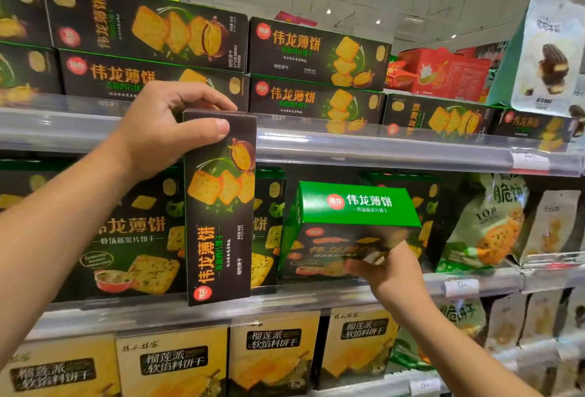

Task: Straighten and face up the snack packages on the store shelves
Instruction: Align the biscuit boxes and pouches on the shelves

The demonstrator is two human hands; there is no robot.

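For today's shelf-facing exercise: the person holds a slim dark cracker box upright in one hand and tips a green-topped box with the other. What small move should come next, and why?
Probably tip the green-topped box upright: the right hand holds it tilted forward, top showing, unlike the front-facing neighbours.

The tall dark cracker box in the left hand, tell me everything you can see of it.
The tall dark cardboard cracker box stands upright on end, a narrow carton printed with golden square crackers, a brown sauce bowl, yellow Chinese lettering running sideways and a red round logo near its base. The left hand grips its top, fingers over the upper edge, thumb across the front. Its bottom sits at the middle shelf's clear front rail, before larger dark boxes.
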